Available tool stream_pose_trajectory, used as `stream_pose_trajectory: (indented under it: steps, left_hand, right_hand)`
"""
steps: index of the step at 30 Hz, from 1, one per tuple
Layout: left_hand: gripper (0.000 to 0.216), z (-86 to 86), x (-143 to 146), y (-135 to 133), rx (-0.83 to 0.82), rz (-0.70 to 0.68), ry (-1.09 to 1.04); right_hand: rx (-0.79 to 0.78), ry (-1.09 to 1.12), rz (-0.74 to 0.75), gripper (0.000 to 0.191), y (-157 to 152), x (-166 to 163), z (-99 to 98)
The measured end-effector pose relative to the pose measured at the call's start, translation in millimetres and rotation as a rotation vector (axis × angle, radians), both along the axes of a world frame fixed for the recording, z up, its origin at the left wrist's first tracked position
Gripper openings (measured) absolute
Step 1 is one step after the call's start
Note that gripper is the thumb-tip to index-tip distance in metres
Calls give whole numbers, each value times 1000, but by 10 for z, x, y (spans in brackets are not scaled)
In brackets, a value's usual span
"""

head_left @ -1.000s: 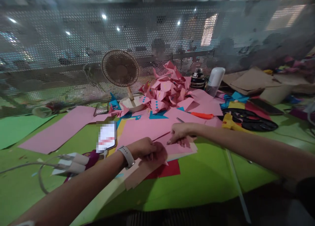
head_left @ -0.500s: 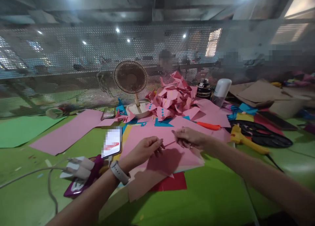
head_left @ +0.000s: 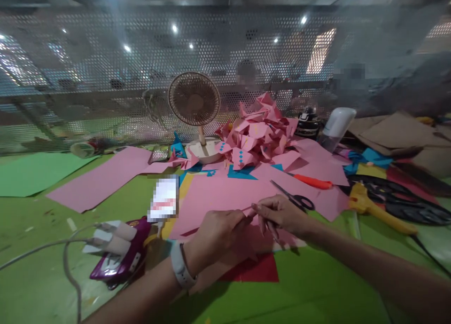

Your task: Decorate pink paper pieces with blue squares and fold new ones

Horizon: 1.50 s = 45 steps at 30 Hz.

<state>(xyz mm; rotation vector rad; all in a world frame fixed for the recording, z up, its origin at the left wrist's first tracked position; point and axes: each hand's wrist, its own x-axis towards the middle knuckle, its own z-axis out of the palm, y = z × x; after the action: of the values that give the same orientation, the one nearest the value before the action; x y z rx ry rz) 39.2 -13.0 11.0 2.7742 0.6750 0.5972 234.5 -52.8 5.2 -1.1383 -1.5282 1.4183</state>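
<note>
Both hands meet over a stack of pink paper (head_left: 225,192) on the green table. My left hand (head_left: 220,232), with a pale watch on its wrist, is closed with its fingertips at a narrow edge of pink paper. My right hand (head_left: 278,213) pinches at the same spot, thumb and forefinger together, the other fingers hanging curled. What lies between the fingertips is small and partly hidden. Black-handled scissors (head_left: 298,199) lie on the paper just beyond my right hand. A red sheet (head_left: 259,267) shows beneath the pink paper nearest me.
A heap of folded pink paper pieces (head_left: 257,131) stands behind, beside a small fan (head_left: 194,100). At left are a phone (head_left: 164,199) and a purple power strip (head_left: 120,263) with cables. An orange-handled tool (head_left: 313,181) and a yellow glue gun (head_left: 377,209) lie right.
My hands have come together, the left moving right and turning its back to view. The scissors now show beside my right hand. The view has shifted slightly.
</note>
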Motion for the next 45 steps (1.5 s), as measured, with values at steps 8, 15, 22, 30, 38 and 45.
stream_pose_trajectory:
  steps: [8, 15, 22, 30, 38, 45]
  left_hand:
    - [16, 12, -50, -58, 390, -41, 134]
    - [23, 94, -89, -80, 414, -134, 32]
    - [24, 106, -107, -93, 277, -353, -43]
    - [18, 550, -257, -98, -235, -351, -212]
    - [35, 271, -325, 146, -59, -125, 123]
    - [50, -222, -401, 158, -11, -179, 342]
  right_hand:
    - [-29, 44, 23, 42, -34, -15, -51]
    - [-87, 261, 10, 39, -74, -23, -8]
    - [-62, 360, -67, 40, -62, 40, 5]
    - [85, -229, -2, 34, -7, 115, 12]
    - [-244, -516, 257, 31, -106, 123, -24]
    - [-378, -535, 271, 42, -48, 55, -41]
